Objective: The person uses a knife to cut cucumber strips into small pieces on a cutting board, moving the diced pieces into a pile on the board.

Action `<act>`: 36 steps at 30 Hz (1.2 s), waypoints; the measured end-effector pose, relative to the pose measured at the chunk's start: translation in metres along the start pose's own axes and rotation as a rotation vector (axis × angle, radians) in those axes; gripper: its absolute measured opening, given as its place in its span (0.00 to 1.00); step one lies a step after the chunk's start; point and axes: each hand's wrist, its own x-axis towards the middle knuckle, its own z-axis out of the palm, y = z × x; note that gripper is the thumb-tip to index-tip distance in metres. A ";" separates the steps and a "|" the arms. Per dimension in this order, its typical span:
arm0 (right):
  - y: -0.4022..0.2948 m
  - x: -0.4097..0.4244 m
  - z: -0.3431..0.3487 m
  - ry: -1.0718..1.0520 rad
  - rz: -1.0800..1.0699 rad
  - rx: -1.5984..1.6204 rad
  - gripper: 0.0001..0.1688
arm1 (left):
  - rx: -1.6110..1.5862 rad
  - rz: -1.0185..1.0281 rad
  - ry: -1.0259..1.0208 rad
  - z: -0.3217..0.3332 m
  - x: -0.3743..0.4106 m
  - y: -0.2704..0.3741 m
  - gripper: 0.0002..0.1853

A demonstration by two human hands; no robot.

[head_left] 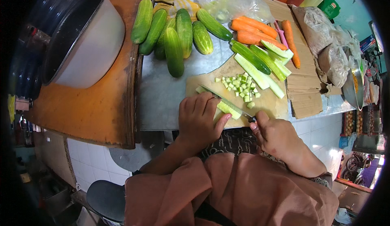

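Note:
My right hand (272,134) grips the black handle of a kitchen knife (230,103), its blade slanting up and left. The blade lies along a cucumber piece (229,109) on the cutting board (201,80). My left hand (199,116) rests over that piece and presses it down, its fingers close to the blade and covering part of it. Beyond the knife lies a loose heap of diced cucumber (240,86). Long cut cucumber strips (253,70) and wedges spread over the board's far right side, beside a halved or whole green cucumber (250,57).
Several whole cucumbers (173,52) lie at the back left, near a yellow cloth (176,4). Carrots (253,28), a plastic bag (240,0) and a pink-handled tool (280,33) are behind the board. Cardboard (304,95) lies right; a large pot (91,46) stands left.

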 end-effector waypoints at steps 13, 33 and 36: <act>-0.008 0.015 0.010 -0.052 0.012 0.025 0.18 | -0.088 -0.064 0.034 0.003 -0.001 -0.002 0.19; -0.009 -0.006 0.004 -0.063 0.086 0.113 0.19 | -0.074 0.026 0.101 0.002 -0.008 -0.008 0.20; -0.014 -0.003 0.008 -0.042 0.081 0.113 0.19 | -0.072 0.015 0.102 0.002 -0.008 -0.006 0.19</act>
